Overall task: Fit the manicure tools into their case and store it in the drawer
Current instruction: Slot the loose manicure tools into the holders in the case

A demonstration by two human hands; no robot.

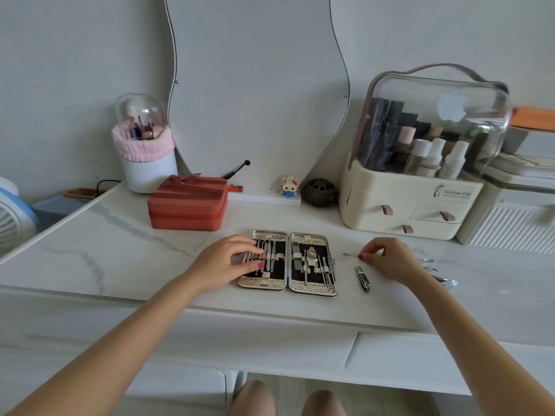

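**Steel tool lies crosswise, just right of the open case**

Steel and slim, the pick point(351, 255) sits pinched in the fingertips of the right hand point(387, 261), its thin tip pointing left toward the case point(288, 262). The case lies opened flat on the marble tabletop point(120, 250), both halves side by side, most elastic loops already filled with tools that run near to far. So the relation that matters is this: the pick's long axis runs left-right, while the slots in the case run front-back. By my reading, the pick needs a quarter turn before it can slide under a strap, and the right half of the case, just beside that hand, is the nearer target.

The left hand point(232, 261) rests on the left half of the case, fingers curved over the tools and pressing down; whether it grips any single tool I cannot tell. It looks placed to steady the case.

A nail clipper point(362, 278) lies on the tabletop between case and right hand, lengthwise near to far. More loose tools point(441, 277) lie beyond the right wrist, partly hidden. All loose pieces sit on the right, so the right hand is the nearer one for each.
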